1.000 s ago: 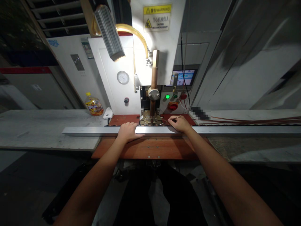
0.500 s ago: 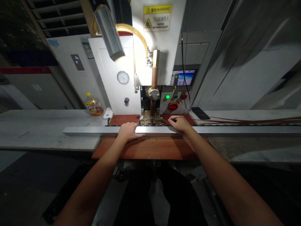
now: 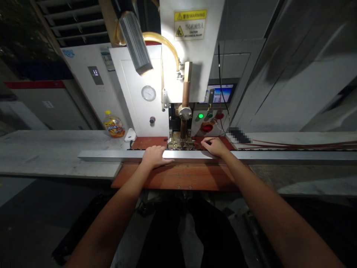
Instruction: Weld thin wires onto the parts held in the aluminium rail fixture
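Observation:
A long silver metal bar [image 3: 189, 156] lies across the reddish-brown board [image 3: 167, 178], in front of a machine. My left hand [image 3: 154, 156] is laid over the bar left of the machine's head, its thumb pointing right along the near side. Behind the bar on the right, my right hand [image 3: 214, 146] pinches a thin dark strip or wire. Between the hands, a copper rod [image 3: 183, 128] points down at a small brass-coloured fixture [image 3: 180, 141]. The strip's contact with the fixture is too small to make out.
A drink bottle [image 3: 114, 125] and a small white device [image 3: 130, 135] stand at the left. Long copper-coloured strips [image 3: 301, 144] run along the right worktop [image 3: 295, 136], near a pixelated dark object [image 3: 239, 135]. A grey cylindrical lamp [image 3: 135, 44] hangs above. The machine's panel has a green light [image 3: 200, 116].
The whole view has shifted slightly, so the scene sits a little further right. Both hands keep about the same places on and behind the bar. The dark object at the right now appears pixelated.

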`<state>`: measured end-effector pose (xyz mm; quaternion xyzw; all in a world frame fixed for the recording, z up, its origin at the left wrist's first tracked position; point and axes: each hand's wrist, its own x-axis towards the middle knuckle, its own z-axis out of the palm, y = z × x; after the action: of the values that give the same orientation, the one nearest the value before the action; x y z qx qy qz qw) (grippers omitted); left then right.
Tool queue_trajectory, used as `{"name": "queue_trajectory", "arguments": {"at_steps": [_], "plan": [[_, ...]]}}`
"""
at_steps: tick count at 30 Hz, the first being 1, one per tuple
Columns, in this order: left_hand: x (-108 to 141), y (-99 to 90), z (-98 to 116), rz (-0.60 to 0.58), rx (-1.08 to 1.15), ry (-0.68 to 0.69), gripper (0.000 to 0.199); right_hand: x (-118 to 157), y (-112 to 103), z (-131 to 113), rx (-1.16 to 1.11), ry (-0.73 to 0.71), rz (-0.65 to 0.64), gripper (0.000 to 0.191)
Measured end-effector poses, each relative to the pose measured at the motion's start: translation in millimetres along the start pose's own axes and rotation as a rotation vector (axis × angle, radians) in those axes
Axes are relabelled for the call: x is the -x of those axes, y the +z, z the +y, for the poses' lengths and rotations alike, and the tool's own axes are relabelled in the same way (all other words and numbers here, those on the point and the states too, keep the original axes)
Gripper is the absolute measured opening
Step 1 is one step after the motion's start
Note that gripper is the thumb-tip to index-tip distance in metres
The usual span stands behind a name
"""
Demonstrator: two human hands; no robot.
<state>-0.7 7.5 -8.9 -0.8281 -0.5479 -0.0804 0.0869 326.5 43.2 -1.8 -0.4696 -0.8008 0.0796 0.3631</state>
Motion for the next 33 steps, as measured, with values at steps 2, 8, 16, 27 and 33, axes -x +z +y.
{"name": "queue_trajectory", "arguments": {"at_steps": [2,8,16,27,33], "plan": [[0,-0.2,0,0.003,-0.002,0.006,0.077,-1,0,2,-0.036,0.025,0.002,0.028],[-1,-0.3,-1,-0.004,-0.01,0.012,0.076,-6,2,5,-0.081,0.1,0.024,0.025],[-1,-0.5,-1,-0.025,-0.003,0.003,0.079,-12,12,-9,-0.065,0.078,0.015,0.024],[0,-4.6,1,-0.02,-0.015,0.009,0.078,-20,21,-21,0.044,0.095,-0.076,0.026],[-1,-2.6,0,-0.022,-0.006,0.006,0.076,-20,26,-25,0.064,0.08,-0.087,0.024]]}}
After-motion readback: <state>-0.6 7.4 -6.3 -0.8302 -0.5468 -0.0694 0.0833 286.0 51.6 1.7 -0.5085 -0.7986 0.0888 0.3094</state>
